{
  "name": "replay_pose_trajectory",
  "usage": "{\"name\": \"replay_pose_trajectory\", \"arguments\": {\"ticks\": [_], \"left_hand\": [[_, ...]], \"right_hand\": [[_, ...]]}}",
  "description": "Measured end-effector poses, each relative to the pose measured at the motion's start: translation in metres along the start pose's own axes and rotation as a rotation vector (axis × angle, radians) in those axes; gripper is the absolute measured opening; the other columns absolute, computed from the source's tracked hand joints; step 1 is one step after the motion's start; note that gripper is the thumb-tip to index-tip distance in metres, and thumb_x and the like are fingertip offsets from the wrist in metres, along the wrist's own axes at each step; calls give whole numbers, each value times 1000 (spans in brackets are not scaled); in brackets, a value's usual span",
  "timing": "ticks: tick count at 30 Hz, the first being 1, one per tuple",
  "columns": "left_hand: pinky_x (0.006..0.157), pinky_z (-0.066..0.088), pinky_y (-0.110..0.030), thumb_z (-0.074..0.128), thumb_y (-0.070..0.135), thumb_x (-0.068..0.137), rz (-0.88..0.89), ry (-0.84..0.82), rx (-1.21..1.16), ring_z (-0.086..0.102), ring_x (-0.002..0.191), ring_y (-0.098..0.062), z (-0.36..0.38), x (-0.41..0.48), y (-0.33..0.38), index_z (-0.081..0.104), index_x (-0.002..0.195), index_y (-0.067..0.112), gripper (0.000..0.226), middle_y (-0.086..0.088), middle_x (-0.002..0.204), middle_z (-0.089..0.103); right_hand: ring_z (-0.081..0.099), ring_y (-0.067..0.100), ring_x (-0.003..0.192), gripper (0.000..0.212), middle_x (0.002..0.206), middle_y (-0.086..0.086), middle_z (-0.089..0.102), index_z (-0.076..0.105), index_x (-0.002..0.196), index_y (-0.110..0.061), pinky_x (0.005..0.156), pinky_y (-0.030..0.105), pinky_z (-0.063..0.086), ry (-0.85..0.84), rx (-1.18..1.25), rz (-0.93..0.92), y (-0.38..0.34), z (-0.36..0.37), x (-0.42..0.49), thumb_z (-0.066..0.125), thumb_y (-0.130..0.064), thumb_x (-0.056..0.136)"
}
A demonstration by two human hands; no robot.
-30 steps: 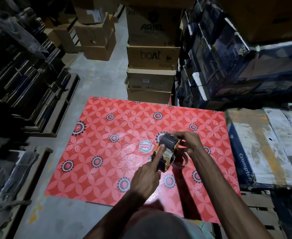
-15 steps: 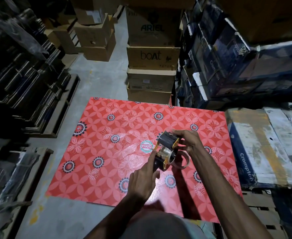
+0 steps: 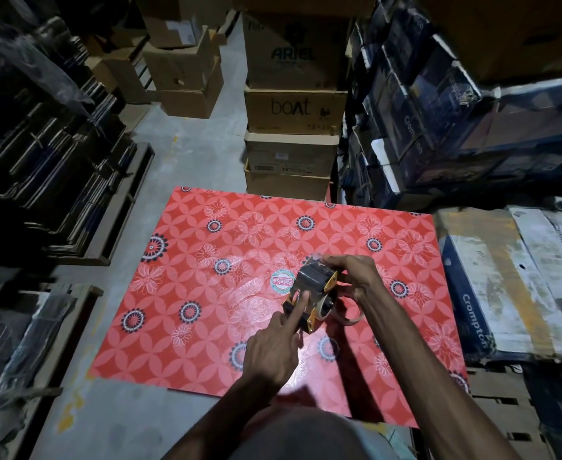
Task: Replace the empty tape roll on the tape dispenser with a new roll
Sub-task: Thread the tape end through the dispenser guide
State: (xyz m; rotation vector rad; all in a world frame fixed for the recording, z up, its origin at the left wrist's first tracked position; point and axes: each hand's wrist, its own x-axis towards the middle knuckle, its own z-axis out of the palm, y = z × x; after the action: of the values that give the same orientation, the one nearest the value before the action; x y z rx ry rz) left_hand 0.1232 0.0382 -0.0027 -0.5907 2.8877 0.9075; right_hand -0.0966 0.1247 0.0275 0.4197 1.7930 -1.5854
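Hands: two, left hand [image 3: 273, 351] and right hand [image 3: 356, 275]. Tape dispenser [image 3: 311, 290]: one. Tape rolls: one loose tape roll [image 3: 351, 315] beside it. Red patterned sheet [image 3: 206, 293]: one. Round sticker [image 3: 282, 282]: one.

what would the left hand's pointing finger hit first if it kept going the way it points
Nothing lies between: the left hand already has its fingertip on the tape dispenser, so it would just press harder there.
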Motion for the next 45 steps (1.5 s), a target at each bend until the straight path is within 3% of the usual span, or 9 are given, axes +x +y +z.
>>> {"name": "replay_pose_trajectory", "arguments": {"ticks": [12,16,18,23,28,32,36,41,45], "left_hand": [[62,62,-47,52,23,102,36,-31,-15,69,63,-28,-7,18,4,-22,161,54,99,-2,92,78],[61,60,-41,53,22,102,41,-13,64,68,63,-28,-15,17,4,-20,158,56,98,-2,89,77],[61,55,-36,52,24,106,52,-7,40,70,69,-24,-19,11,4,-12,161,55,90,2,95,78],[65,37,-31,47,36,110,18,22,48,65,74,-21,-24,0,2,-5,165,52,78,4,102,75],[68,55,-32,53,34,105,-26,52,-60,65,66,-15,-14,7,-2,-7,164,56,87,2,89,77],[50,40,-12,61,34,105,-55,94,-177,52,49,4,-16,17,0,0,165,53,87,11,62,60],[49,30,-12,64,35,102,-42,139,-229,50,52,5,-22,28,0,13,166,49,82,14,66,60],[65,60,-36,70,25,95,-84,219,-366,72,69,-8,-25,41,10,44,152,48,66,4,81,78],[71,59,-21,69,20,96,-106,227,-401,71,76,3,-20,44,15,45,153,46,67,12,87,77]], "right_hand": [[58,19,69,8,84,-2,64,69,85,-14,74,46,55,-83,15,163,-23,-10,-1,77,-12,82],[67,37,110,44,125,9,64,65,120,-14,90,73,49,-186,171,317,-33,-24,5,76,-5,78],[58,39,124,51,133,14,58,67,118,-15,89,70,48,-123,253,361,-34,-34,9,76,-13,68],[59,25,111,29,127,4,62,69,104,-19,73,41,44,111,305,306,-31,-55,13,72,-28,78],[60,20,85,16,117,9,68,67,100,-13,71,31,46,99,161,206,18,-45,-20,66,-26,92],[64,26,78,38,100,10,70,67,107,-10,68,34,54,-144,19,173,74,-23,-55,72,-43,90],[73,29,112,43,115,7,78,57,123,-23,102,57,53,-392,98,249,87,-6,-51,69,-50,92],[67,25,114,44,113,9,74,70,110,-13,101,52,53,-432,292,409,79,16,-42,78,-46,84],[75,25,95,30,107,10,77,82,95,-12,104,53,49,-532,301,411,76,20,-39,74,-40,89]]}}
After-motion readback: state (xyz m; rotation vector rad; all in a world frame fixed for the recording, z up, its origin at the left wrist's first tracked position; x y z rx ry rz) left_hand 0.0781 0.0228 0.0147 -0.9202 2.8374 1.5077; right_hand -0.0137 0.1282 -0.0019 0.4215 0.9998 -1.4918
